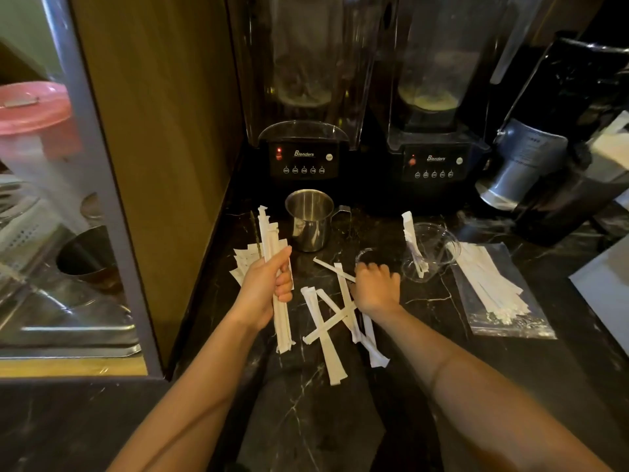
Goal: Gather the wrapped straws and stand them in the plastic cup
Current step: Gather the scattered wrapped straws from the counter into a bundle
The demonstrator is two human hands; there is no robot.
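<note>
On the black marble desk [340,403], loose white paper-wrapped straws [332,321] lie crisscrossed under the right hand [376,287], fingers curled on one; left hand [267,284] is clamped on a bundle.

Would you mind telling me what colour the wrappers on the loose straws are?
White, seen in the head view: loose straws on the dark marbled counter.

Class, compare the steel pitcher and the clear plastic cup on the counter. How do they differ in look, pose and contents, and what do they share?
The steel pitcher is opaque, shiny metal; the clear plastic cup is see-through. The pitcher has a side handle; the cup shows none. The pitcher stands upright and looks empty; the cup appears tipped toward the camera and holds one wrapped straw. Both rest on the dark marble counter before the blenders, and neither hand touches them.
</note>
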